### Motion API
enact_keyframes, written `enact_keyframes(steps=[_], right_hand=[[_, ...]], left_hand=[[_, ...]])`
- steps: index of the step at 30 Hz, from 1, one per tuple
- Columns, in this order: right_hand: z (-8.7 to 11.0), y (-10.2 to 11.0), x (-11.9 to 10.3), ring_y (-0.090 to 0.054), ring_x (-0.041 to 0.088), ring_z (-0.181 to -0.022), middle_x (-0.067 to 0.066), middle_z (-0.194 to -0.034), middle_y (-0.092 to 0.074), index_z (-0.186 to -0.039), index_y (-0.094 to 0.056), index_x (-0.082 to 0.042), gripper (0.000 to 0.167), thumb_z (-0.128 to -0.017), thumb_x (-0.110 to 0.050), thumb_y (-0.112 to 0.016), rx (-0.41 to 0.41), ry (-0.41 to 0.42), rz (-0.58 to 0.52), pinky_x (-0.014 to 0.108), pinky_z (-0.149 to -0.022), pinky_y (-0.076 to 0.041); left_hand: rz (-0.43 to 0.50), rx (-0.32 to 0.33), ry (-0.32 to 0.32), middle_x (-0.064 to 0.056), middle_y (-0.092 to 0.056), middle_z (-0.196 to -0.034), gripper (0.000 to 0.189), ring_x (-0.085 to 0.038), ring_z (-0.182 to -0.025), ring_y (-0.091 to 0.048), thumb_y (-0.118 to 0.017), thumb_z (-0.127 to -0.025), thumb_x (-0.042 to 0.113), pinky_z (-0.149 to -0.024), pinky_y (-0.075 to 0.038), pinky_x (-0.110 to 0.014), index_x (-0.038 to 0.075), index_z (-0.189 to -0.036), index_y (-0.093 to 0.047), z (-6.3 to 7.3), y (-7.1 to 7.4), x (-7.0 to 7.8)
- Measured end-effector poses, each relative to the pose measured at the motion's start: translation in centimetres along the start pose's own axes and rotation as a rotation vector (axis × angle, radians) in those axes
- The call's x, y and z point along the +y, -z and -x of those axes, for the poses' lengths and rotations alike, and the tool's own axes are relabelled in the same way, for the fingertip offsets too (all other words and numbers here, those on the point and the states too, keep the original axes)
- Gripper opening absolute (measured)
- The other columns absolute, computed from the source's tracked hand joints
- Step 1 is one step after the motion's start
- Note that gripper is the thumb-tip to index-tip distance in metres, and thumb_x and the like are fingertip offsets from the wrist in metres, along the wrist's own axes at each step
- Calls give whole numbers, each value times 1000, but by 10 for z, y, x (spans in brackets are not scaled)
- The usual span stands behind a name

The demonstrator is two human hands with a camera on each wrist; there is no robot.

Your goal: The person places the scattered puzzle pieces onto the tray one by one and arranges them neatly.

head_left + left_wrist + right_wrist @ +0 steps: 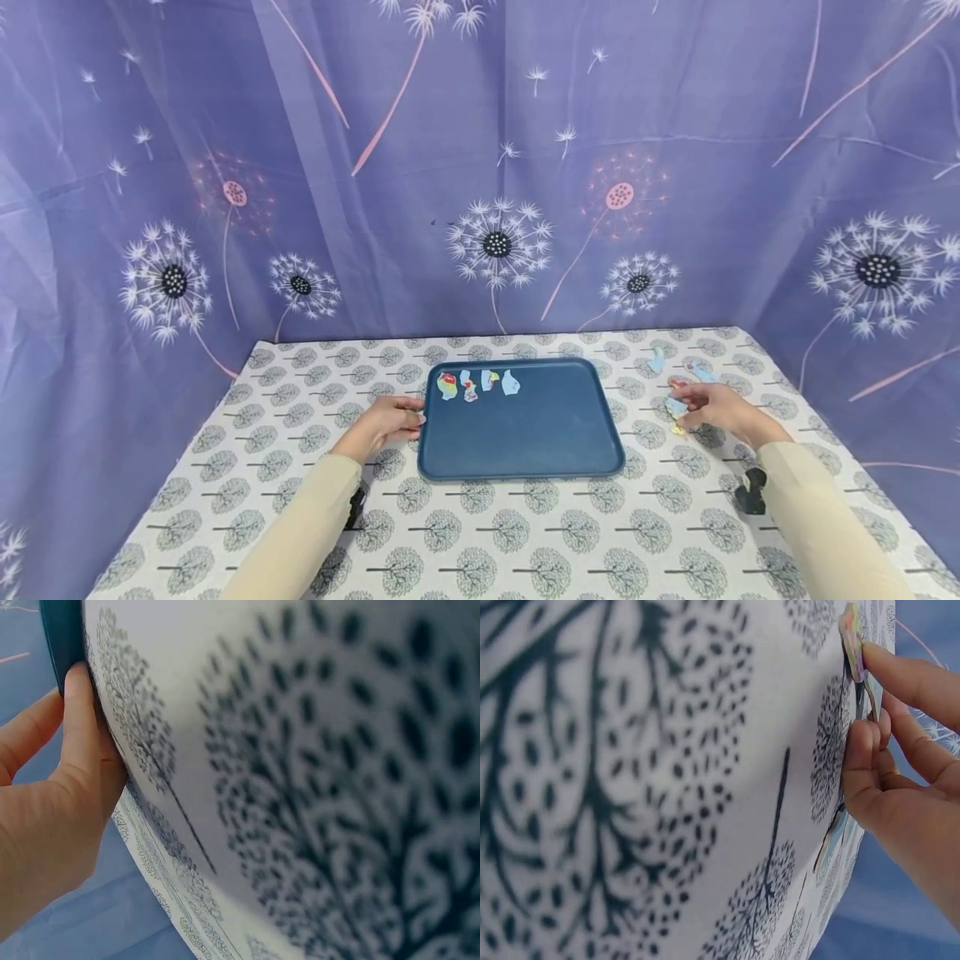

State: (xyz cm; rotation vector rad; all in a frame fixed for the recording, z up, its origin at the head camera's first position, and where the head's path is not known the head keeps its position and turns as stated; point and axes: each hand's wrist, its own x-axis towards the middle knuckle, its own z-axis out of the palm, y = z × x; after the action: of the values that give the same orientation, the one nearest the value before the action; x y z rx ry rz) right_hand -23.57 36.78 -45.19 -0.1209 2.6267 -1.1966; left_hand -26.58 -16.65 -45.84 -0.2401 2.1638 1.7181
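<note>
A dark blue tray (pixel 540 433) lies on the table. At its left edge my left hand (pixel 386 423) holds the rim, and the left wrist view shows fingertips against the tray edge (pixel 61 637). Toward the right side of the table, my right hand (pixel 716 410) pinches a light-blue, irregular puzzle piece (pixel 675 407) between fingers and thumb. In the right wrist view the fingertips are at a multicoloured piece (pixel 851 641) close over the cloth. Part of the piece is hidden by the fingers.
Several puzzle pieces lie in a row along the tray's upper left, the rightmost a pale-blue piece (pixel 511 382). Beyond my right hand are a small blue piece (pixel 657 360) and another light-blue piece (pixel 703 372). A purple dandelion curtain (pixel 420 275) stands behind the tree-print tablecloth (pixel 517 533).
</note>
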Motion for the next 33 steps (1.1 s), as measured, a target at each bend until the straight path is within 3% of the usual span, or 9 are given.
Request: enact_keyframes(steps=[2, 4, 7, 9, 12, 17, 21, 25, 33], right_hand=[[0, -1, -2, -50, 18, -86, 18, -106, -56, -130, -48, 12, 61, -80, -9, -76, 5, 2, -3, 31, -73, -52], [1, -2, -2, -51, 18, -86, 26, -121, -54, -130, -48, 13, 62, -79, -8, -76, 3, 26, -16, 31, -73, -54], [2, -5, -2, -56, 22, -94, 28, -145, -37, -130, -50, 10, 62, -78, -9, -77, 2, 48, -40, 31, -78, -56], [2, -5, -1, -56, 28, -103, 26, -151, -27, -132, -50, 8, 62, -79, -10, -76, -7, 73, -37, 36, -84, -56], [0, -4, 0, -56, 32, -109, 27, -149, -31, -134, -49, 7, 61, -82, -13, -74, -7, 82, -37, 41, -88, -56], [-2, -4, 0, -64, 23, -96, 32, -140, -41, -137, -41, 11, 64, -85, -10, -72, -28, 62, -118, 37, -83, -59], [-3, -5, -2, -66, 23, -87, 27, -112, -60, -139, -34, 15, 65, -88, -6, -68, -36, 24, -191, 37, -78, -61], [-7, -8, -9, -67, 27, -85, 15, -96, -62, -140, -31, 14, 66, -88, -5, -66, -19, 3, -240, 39, -78, -61], [-19, -14, -25, -67, 24, -81, 18, -104, -65, -138, -31, 12, 62, -89, -5, -65, 1, -1, -302, 38, -76, -62]], left_hand=[[2, -1, -1, -23, -66, -98, 42, -18, -74, -67, -61, -85, -10, -76, -62, -30, -11, -127, -54, 0, 0, 0], [-3, -4, 2, -24, -66, -100, 42, -18, -74, -67, -61, -86, -10, -76, -62, -30, -11, -127, -53, 0, 1, 0], [-11, -1, 12, -23, -65, -102, 43, -19, -74, -68, -61, -87, -9, -75, -62, -29, -10, -129, -53, -1, 2, 0], [-15, 0, 13, -23, -65, -103, 43, -18, -74, -67, -61, -87, -8, -75, -62, -29, -9, -129, -53, -1, 2, 0], [-10, -1, 5, -23, -65, -101, 43, -18, -73, -67, -61, -87, -8, -75, -62, -28, -10, -129, -53, -1, 2, 1], [6, -1, 5, -21, -66, -97, 43, -17, -70, -67, -62, -85, -9, -74, -62, -28, -10, -128, -54, -1, 2, 0], [-3, -9, 3, -22, -66, -98, 43, -17, -70, -67, -61, -86, -9, -74, -62, -28, -10, -128, -54, -1, 2, -1], [-6, -13, 3, -23, -66, -99, 42, -17, -70, -67, -61, -86, -9, -74, -62, -28, -10, -128, -54, -2, 2, -1], [-8, -11, -7, -25, -65, -103, 42, -18, -72, -68, -61, -87, -9, -75, -62, -29, -11, -128, -53, -2, 2, 0]])
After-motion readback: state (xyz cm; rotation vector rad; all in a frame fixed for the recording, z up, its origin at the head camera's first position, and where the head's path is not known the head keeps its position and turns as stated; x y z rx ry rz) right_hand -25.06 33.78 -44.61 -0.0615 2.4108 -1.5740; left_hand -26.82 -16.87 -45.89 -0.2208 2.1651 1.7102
